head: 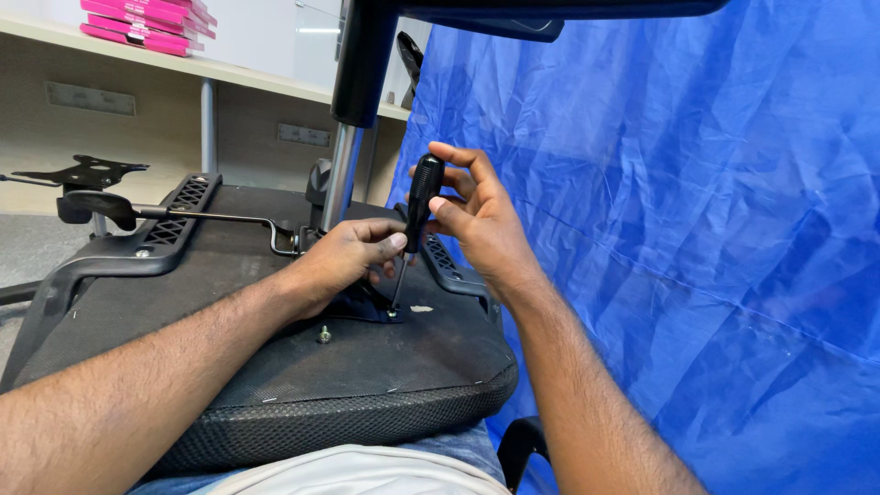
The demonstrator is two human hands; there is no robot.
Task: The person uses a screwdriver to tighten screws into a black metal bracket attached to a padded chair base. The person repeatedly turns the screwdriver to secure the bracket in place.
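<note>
The head view looks down on an upturned chair seat [302, 367] resting across the person's lap, its black underside facing up. At far left a black armrest bracket [137, 252] runs along the seat's edge, with a bent lever [174, 215] beside it. Toward the middle, a loose bolt [324, 335] stands on the seat just below the left hand [344, 261], which presses on a black metal plate [362, 307] and pinches the screwdriver's shaft with thumb and fingers. The screwdriver [417, 215] stands nearly upright, its tip on the plate's corner. The right hand [481, 220] is clenched around its black handle. Blue plastic sheeting [697, 238] fills the right side.
</note>
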